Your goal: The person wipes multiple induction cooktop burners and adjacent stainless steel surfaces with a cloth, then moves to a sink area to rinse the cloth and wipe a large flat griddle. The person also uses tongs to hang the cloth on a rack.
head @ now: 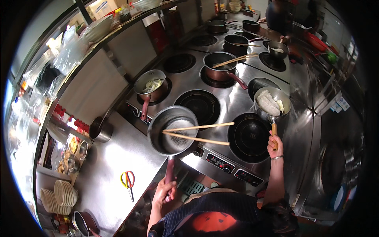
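Note:
My left hand [165,188] grips the dark red handle of a saucepan [154,139], which I hold tilted above the front edge of the cooktop. Two wooden chopsticks [204,127] stick out of it to the right, and its inside looks nearly bare. In my right hand [276,145] is the wooden handle of a metal pan [284,114]. White noodle-like food [267,103] and some pale leafy pieces lie in that pan, over the right side of the cooktop. Below it is a black round burner [251,137].
Another saucepan [157,93] with pale chopped food stands at the left rear. A saucepan [220,72] with chopsticks sits on a middle burner. Scissors [129,185] lie on the steel counter [100,169], near stacked bowls [65,194]. Another person [278,17] stands at the far end.

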